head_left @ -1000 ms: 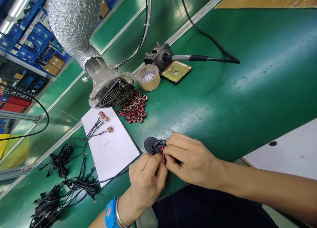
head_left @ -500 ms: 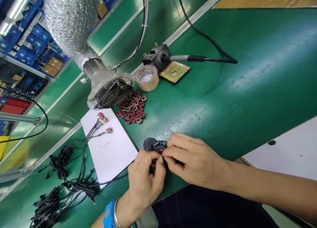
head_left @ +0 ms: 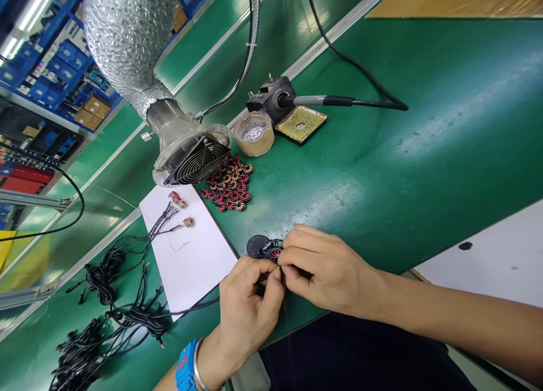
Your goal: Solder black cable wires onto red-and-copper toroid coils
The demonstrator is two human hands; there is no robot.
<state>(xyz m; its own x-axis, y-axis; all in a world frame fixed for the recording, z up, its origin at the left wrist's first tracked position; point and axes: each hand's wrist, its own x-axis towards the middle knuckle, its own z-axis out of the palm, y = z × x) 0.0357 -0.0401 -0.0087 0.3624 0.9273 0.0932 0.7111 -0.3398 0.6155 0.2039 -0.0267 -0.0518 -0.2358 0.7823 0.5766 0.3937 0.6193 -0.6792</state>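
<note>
Just below a small black fixture (head_left: 258,245), my two hands meet fingertip to fingertip. My left hand (head_left: 250,300) is closed, its thumb and index finger pinching a thin wire of which only a tiny pale tip shows. From the left, a black cable (head_left: 199,307) runs in under that hand. My right hand (head_left: 328,269) is also closed, with its fingertips pinched at the same wire tip. In the fixture, right beside the fingers, sits a red-wound coil (head_left: 275,256); my hands partly cover it.
Wound coils (head_left: 229,187) lie heaped beside a white sheet (head_left: 197,261). Bundled black cables (head_left: 104,278) lie left. A fume duct fan (head_left: 199,162) hangs above the coils. Behind are a solder pot (head_left: 255,136), a sponge tray (head_left: 301,124) and a soldering iron (head_left: 314,101) in its stand.
My hands keep their pinch at the wire, with only a slight shift of the right fingers. The yellow wire end shows less now. The whole view has moved slightly.
</note>
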